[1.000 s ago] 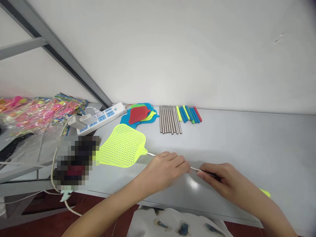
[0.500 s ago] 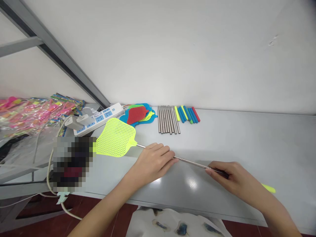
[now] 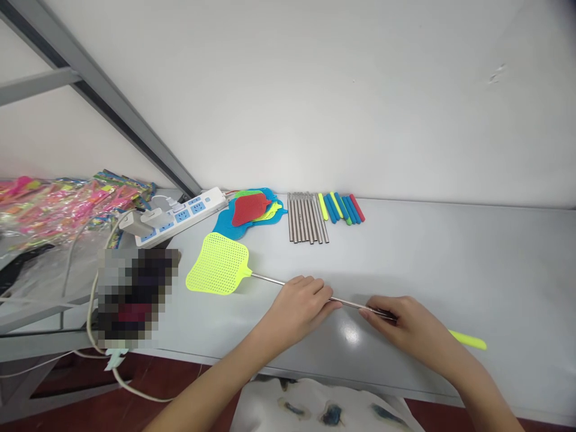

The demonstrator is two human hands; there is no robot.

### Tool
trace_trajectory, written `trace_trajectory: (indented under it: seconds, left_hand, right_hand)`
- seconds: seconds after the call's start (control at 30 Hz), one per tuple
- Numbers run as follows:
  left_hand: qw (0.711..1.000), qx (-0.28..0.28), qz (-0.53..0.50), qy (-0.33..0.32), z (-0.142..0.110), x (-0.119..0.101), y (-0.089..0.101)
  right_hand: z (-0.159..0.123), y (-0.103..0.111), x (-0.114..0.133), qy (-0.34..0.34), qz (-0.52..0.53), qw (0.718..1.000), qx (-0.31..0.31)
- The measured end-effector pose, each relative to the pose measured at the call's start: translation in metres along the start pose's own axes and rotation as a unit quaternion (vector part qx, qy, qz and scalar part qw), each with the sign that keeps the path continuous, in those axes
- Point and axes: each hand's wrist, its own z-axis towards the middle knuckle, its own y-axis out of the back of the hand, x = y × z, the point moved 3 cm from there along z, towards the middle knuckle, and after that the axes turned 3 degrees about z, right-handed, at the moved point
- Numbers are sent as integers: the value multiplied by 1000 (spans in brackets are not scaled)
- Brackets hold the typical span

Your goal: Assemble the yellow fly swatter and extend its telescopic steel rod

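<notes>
**Entry one, what is held?**
A fly swatter [image 3: 218,264] is recorded, lying lengthwise just above the grey table top [image 3: 495,258]. Its lime-yellow plastic head [image 3: 218,264] is a rounded square, finely perforated as a mesh. A thin polished metal shaft [image 3: 288,282] runs to a smooth lime-yellow grip [image 3: 468,339].

**And the hands?**
The shaft is enclosed by the curled fingers of the left hand [image 3: 297,309], nearly closed. It is pinched near the grip by the right hand [image 3: 416,327], also nearly closed.

**Other items listed?**
Beyond the head, a blue and red stack of swatter heads [image 3: 247,210] is laid flat. Beside it, a row of ribbed metal tubes [image 3: 308,217] and a row of blue, green and red foam sleeves [image 3: 346,208] are placed. To the left, a white power strip [image 3: 180,217] and pink cellophane-wrapped packets [image 3: 67,201] are found. A pixelated object [image 3: 135,297] cannot be identified.
</notes>
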Motion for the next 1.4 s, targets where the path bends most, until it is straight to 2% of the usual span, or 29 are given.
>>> trace_trajectory:
  seconds: [0.2,0.3,0.43,0.57,0.83,1.0,1.23,1.33,1.4]
  left_hand:
    - [1000,-21,2,3,9,3,-15]
    - [998,-52,-7,21,21,10,-24]
    - [994,-95,-13,57,33,19,-33]
    - [988,-131,-4,84,31,26,-34]
    - [987,-134,-30,85,25,39,-35]
    - [989,-124,-31,72,27,37,-36]
    - [992,-104,-38,58,28,35,-35]
    - [992,-115,-31,50,28,34,-33]
    - [990,-135,-20,42,27,33,-32]
  right_hand:
    - [11,-6,-3,26,20,999,-9]
    - [22,0,-5,39,12,999,-24]
    - [42,9,-4,42,-1,996,-73]
    - [59,3,-1,73,44,993,-78]
    - [68,-10,4,42,50,995,-75]
    - [67,-9,2,20,62,996,-61]
    - [66,-12,-3,4,52,995,-79]
    - [64,-9,-3,-2,52,994,-92]
    - [60,-5,-1,17,60,994,-88]
